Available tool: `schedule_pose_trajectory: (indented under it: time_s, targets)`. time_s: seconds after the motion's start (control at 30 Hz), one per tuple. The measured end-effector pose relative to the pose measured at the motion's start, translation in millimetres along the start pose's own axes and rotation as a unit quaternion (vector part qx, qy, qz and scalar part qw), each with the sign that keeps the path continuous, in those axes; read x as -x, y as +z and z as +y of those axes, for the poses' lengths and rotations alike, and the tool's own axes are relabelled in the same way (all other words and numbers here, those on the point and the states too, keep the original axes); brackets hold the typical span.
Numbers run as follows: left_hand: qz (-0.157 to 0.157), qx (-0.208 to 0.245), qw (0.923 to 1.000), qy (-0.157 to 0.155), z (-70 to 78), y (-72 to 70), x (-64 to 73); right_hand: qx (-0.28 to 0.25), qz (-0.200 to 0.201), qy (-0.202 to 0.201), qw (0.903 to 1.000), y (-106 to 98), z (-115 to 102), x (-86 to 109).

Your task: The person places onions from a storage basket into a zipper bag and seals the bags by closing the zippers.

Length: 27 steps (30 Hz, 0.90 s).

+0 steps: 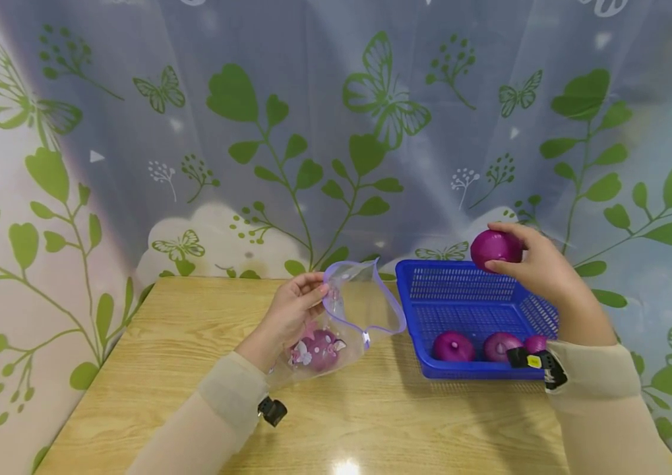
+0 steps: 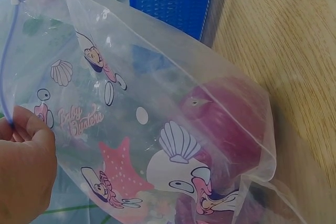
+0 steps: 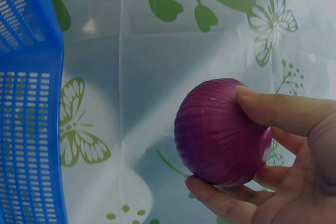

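Note:
My right hand (image 1: pixel 540 264) holds a red onion (image 1: pixel 494 250) above the back right of a blue plastic basket (image 1: pixel 425 369). In the right wrist view the thumb and fingertips grip the onion (image 3: pixel 220 132) from its sides. Several more red onions (image 1: pixel 453 346) lie along the basket's front wall. My left hand (image 1: pixel 291 310) pinches the purple-edged mouth of a clear printed zip bag (image 1: pixel 344 349), which gapes toward the basket. Inside the bag, at its bottom, sits a red onion (image 2: pixel 226 124); a second purple-red shape shows below it, partly hidden by the cartoon print.
Both the bag and the basket are on a light wooden table (image 1: pixel 336 422). A curtain (image 1: pixel 306 119) with green leaves and butterflies hangs right behind the table's back edge. The basket stands just right of the bag.

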State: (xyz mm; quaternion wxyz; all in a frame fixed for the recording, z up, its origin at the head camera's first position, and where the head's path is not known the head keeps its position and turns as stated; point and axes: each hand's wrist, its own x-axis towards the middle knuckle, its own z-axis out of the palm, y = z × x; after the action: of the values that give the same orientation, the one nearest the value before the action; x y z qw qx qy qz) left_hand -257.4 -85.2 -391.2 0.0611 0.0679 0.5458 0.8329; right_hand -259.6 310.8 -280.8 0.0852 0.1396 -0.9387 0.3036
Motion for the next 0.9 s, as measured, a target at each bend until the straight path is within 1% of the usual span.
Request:
schedule_pose_trajectory:
  time_s: [0.2, 0.27, 0.37, 0.5, 0.67, 0.9]
  targets:
    - [0.003, 0.003, 1.0000, 0.001, 0.4, 0.9, 0.2, 0.000, 0.047, -0.054, 0.9975, 12.9, -5.0, 2.2]
    - [0.003, 0.002, 1.0000, 0.001, 0.2, 1.2, 0.4, -0.001, 0.061, -0.063, 0.9962, 17.6, -7.7, 3.4]
    - [0.001, -0.002, 1.0000, 0.002, -0.5, 1.7, 0.5, -0.004, 0.076, -0.063, 0.9951, 24.6, -10.5, 5.7]
    - [-0.004, -0.007, 1.0000, 0.002, -1.8, 2.1, 0.2, -0.019, 0.082, -0.065, 0.9943, 32.1, -14.3, 7.0]
    - [-0.002, -0.009, 1.0000, 0.002, -2.5, 2.4, 0.1, -0.032, 0.088, -0.082, 0.9922, 40.8, -20.4, 6.5]
    - [-0.005, -0.001, 1.0000, 0.004, -2.2, 3.6, 0.7, -0.057, 0.097, -0.089, 0.9897, 54.4, -28.7, 4.2]
